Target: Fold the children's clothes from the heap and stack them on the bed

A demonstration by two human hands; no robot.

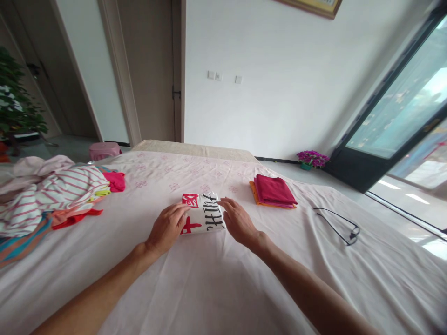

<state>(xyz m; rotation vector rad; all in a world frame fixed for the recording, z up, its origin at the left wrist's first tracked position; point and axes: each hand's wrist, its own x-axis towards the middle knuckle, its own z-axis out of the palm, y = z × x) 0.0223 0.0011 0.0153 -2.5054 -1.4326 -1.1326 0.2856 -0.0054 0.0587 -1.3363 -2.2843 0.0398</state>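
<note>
"Well, touching what?"

"Rests left hand and right hand, fingers slack and unclenched, against opposite sides of a folded, CHINA-print white garment between them."

"And beyond?"

"Has folded crimson cloth right of the fingers, black-framed eyeglasses farther right, rumpled clothes well to their left."
</note>
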